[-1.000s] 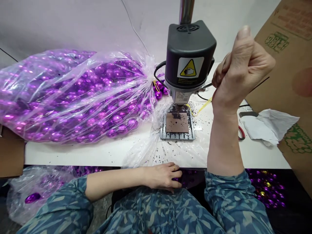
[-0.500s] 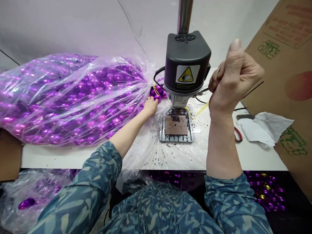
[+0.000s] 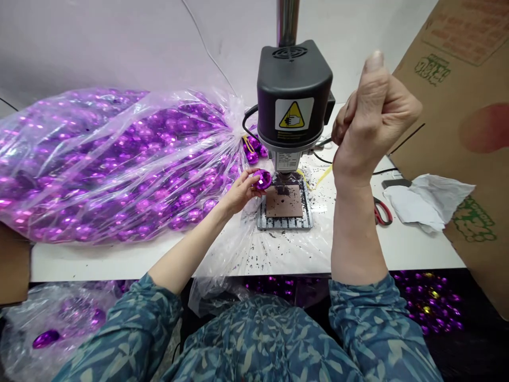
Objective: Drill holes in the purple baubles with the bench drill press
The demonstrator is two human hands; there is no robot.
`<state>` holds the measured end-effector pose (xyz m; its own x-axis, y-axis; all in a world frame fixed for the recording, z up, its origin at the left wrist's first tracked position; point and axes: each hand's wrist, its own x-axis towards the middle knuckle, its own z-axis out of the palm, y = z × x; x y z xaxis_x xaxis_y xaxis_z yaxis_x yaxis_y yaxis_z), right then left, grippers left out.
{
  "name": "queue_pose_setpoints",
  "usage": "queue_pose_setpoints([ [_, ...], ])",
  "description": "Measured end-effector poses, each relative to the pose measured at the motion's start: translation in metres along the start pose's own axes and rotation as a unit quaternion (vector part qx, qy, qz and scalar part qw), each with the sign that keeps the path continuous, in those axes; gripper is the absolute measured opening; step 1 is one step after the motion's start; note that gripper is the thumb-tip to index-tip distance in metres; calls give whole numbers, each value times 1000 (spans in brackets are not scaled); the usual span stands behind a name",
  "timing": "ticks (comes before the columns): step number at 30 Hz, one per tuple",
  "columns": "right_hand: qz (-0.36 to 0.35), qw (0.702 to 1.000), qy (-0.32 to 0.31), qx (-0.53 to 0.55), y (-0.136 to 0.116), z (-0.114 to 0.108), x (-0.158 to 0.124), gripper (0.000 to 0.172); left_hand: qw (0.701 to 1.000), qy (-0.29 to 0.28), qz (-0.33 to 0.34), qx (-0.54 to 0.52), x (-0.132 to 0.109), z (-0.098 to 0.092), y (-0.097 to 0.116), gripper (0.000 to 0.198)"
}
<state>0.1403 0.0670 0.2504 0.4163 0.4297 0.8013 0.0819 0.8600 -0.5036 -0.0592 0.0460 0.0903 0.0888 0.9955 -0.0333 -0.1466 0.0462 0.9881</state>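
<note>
My left hand (image 3: 240,192) pinches a shiny purple faceted ball (image 3: 262,180) between thumb and fingers, just left of the drill press (image 3: 294,98). Below the drill head lies a brown square board (image 3: 284,202) with a small dark hole, on the slotted metal base (image 3: 308,220). Raised at the press's right side, my right hand (image 3: 374,119) is closed in a fist, thumb up, around the feed lever (image 3: 324,142); its grip is hidden in the fingers. More purple balls (image 3: 252,155) show at the tied mouth of the big clear bag (image 3: 159,159).
Dark shavings litter the white table (image 3: 417,249) around the base. Red-handled scissors (image 3: 383,212) and crumpled white paper (image 3: 429,200) lie at the right, beside a large cardboard box (image 3: 449,138). Under the table's front edge are more purple balls (image 3: 433,302) and a plastic bag (image 3: 51,313).
My left hand has come away from the balls at the bag's mouth, toward me, and now holds one purple ball beside the board. My right hand keeps its grip by the press.
</note>
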Motion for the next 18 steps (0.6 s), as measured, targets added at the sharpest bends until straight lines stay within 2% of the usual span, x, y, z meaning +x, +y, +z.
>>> queue_pose_setpoints([
  [3, 9, 1000, 7, -6, -3, 1, -1, 70, 995, -21, -55, -77, -9, 4, -6, 42],
  [7, 13, 1000, 20, 20, -4, 1, -1, 72, 990, -44, -83, -104, -14, 5, -14, 42],
  [12, 8, 1000, 8, -21, -5, 0, -2, 71, 997, -12, -31, -76, -17, 10, -21, 51],
  [18, 11, 1000, 20, -1, -5, 1, -5, 69, 998, 45, -2, -34, -11, 18, -33, 51],
])
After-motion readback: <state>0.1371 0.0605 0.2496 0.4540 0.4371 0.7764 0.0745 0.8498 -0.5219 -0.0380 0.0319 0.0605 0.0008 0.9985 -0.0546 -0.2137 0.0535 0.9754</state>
